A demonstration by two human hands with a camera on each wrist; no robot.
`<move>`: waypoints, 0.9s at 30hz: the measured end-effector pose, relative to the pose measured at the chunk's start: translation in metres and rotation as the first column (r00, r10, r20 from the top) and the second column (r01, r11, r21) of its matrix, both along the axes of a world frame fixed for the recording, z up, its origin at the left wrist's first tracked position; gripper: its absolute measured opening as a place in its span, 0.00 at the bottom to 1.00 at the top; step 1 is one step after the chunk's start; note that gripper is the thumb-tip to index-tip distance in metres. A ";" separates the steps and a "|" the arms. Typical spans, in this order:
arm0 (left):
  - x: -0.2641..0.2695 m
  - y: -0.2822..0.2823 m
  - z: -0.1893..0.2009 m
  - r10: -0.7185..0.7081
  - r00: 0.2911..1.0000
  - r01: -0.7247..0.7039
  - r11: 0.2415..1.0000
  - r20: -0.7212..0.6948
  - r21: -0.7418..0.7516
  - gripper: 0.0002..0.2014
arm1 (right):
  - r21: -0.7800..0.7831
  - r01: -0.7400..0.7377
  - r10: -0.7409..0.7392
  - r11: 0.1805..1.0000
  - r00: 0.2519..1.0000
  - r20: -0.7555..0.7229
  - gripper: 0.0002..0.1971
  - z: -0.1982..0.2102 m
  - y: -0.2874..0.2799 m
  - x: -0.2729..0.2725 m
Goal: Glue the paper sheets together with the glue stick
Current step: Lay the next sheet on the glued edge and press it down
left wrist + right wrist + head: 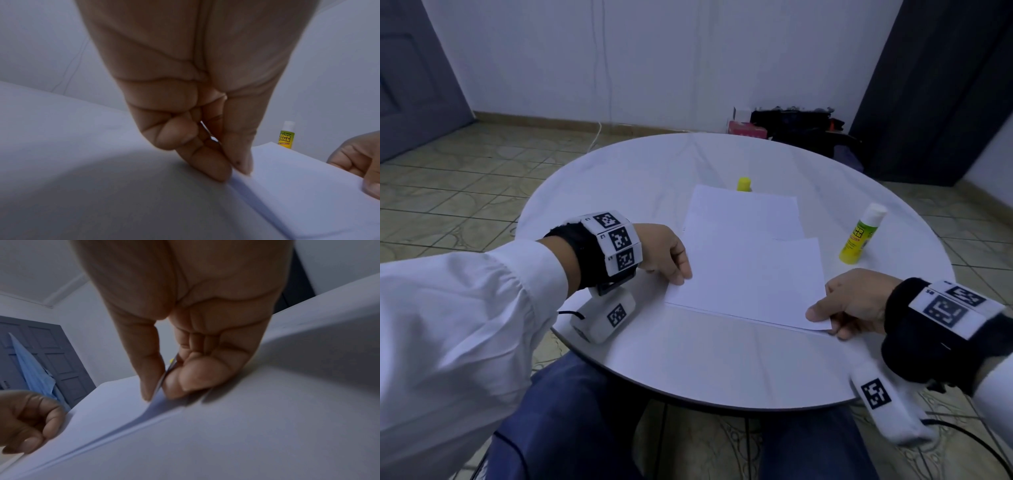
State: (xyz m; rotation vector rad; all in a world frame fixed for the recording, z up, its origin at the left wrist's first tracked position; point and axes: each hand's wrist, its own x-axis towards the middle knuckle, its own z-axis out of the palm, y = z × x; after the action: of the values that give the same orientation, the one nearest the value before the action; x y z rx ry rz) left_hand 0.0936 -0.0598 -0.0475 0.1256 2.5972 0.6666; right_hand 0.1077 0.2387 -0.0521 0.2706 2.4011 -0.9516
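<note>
Both hands pinching top sheet (748,274): left hand (666,255), right hand (854,303). Lower evenly between fingertips, matching edges with lower sheet (743,209).

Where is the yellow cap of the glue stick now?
In the head view the yellow cap stands on the table, just behind the far edge of the paper sheets, left of the glue stick.

White long sleeves (448,308), loose, gathered at cuffs. Blue trousers (571,421). Black wristband on each wrist. Left band (616,246): white blocks in row, each with black square-pattern marker. White pod (604,317) under left wrist, one marker, black cable at end. Right band (952,306): same white marker blocks. White pod (883,404) under right wrist, one marker, black cable trailing.
</note>
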 end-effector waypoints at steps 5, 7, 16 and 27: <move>0.001 -0.001 0.001 0.007 1.000 -0.007 1.000 0.022 -0.005 0.09 | 0.000 0.000 0.000 1.000 1.000 0.008 0.10 0.001 -0.001 0.000; 0.002 -0.001 0.001 0.009 1.000 -0.009 1.000 0.027 0.000 0.09 | 0.001 -0.002 0.002 1.000 1.000 0.008 0.09 0.001 -0.001 0.000; 0.005 -0.001 0.002 -0.004 0.999 0.004 1.000 0.033 -0.018 0.10 | 0.003 -0.004 0.004 1.000 1.000 0.006 0.12 0.000 0.000 0.000; 0.007 0.000 0.003 -0.007 1.000 0.008 0.999 0.020 -0.036 0.10 | 0.009 -0.016 0.016 1.000 1.000 0.013 0.14 -0.002 0.001 -0.003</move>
State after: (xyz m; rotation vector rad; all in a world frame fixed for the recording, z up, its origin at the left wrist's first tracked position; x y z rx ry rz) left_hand 0.1004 -0.0595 -0.0444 0.1168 2.5869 0.6154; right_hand 0.1044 0.2398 -0.0543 0.2594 2.3928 -0.9289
